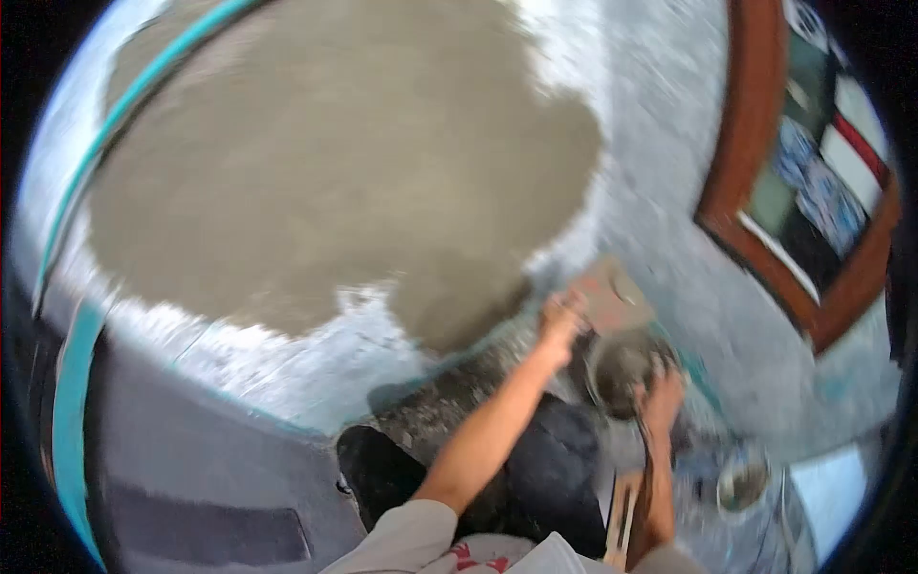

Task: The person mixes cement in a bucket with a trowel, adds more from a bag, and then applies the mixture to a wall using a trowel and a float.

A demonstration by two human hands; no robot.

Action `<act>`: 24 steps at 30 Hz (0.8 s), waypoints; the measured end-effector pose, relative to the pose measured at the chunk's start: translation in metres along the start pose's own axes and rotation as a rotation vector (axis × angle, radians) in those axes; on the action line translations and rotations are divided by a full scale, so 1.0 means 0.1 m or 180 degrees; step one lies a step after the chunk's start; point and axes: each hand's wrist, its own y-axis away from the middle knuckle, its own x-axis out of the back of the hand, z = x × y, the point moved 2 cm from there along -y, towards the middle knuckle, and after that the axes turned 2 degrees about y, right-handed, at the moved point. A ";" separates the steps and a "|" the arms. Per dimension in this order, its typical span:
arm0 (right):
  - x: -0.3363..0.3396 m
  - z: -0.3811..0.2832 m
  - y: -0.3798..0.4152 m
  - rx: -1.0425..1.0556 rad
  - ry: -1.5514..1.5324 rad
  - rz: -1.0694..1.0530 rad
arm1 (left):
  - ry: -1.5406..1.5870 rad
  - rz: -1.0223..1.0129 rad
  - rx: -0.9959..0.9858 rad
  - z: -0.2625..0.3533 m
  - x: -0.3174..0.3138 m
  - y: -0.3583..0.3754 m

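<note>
My left hand (563, 320) is closed on the near edge of a flat, mortar-smeared board (620, 297), which looks like a plasterer's float with reddish patches. Just below the board is a round bucket (623, 371) with grey wet mortar inside. My right hand (660, 400) lies over the bucket's right rim, its fingers bent inward and gripping there; blur softens the fingertips. The board overlaps the bucket's far side. Ahead is a wall (660, 115) with a broad patch of fresh grey-brown mortar (344, 163).
A brown-framed window opening (751, 124) stands at the right, with cloth and other things inside. A teal hose or strip (124, 110) curves at the left. Rubble (430, 411) lies along the wall's foot. A second bucket (743, 483) sits at lower right near a wooden piece (623, 512).
</note>
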 end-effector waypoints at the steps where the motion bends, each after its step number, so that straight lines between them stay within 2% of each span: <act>1: 0.26 -0.24 -0.21 0.0141 -0.0248 0.0423 | 0.0261 0.0041 -0.0143 0.08 -0.08 0.10; 2: 0.45 -0.46 -0.40 0.0246 -0.0498 0.0832 | 0.0255 0.0082 -0.0411 0.16 -0.16 0.19; 3: 0.69 -0.69 -0.57 0.0402 -0.0606 0.0922 | 0.0660 -0.0001 -0.0468 0.26 -0.24 0.32; 5: 1.09 -1.06 -0.77 0.1260 -0.0127 0.0844 | 0.0658 0.0045 -0.0615 0.43 -0.29 0.54; 6: 1.12 -1.13 -0.87 0.1339 -0.0122 0.0917 | 0.0717 0.0091 -0.0636 0.58 -0.35 0.72; 8: 1.11 -1.30 -1.04 0.1950 0.0466 0.1101 | 0.0975 0.0038 -0.0827 0.83 -0.39 0.95; 9: 1.17 -1.40 -1.12 0.2145 0.0395 0.1290 | 0.1171 -0.0005 -0.0942 0.95 -0.40 1.07; 10: 1.24 -1.49 -1.21 0.2160 0.0417 0.1335 | 0.1187 -0.0038 -0.0979 1.10 -0.42 1.21; 13: 1.65 -1.84 -1.42 0.2662 0.0358 0.1855 | 0.1079 0.0036 -0.2049 1.60 -0.47 1.58; 16: 2.27 -2.34 -1.67 0.2954 0.0214 0.2347 | 0.1424 -0.0053 -0.2553 2.26 -0.55 2.03; 19: 2.96 -2.83 -2.00 0.3308 -0.0090 0.2884 | 0.1122 -0.0314 -0.3074 2.78 -0.49 2.35; 23: 3.85 -3.60 -2.47 0.3653 -0.0642 0.3481 | 0.0945 -0.0742 -0.3508 2.95 -0.22 2.78; 24: 4.05 -3.80 -2.56 0.3734 -0.0924 0.3382 | 0.0473 -0.0712 -0.3522 2.85 -0.07 2.78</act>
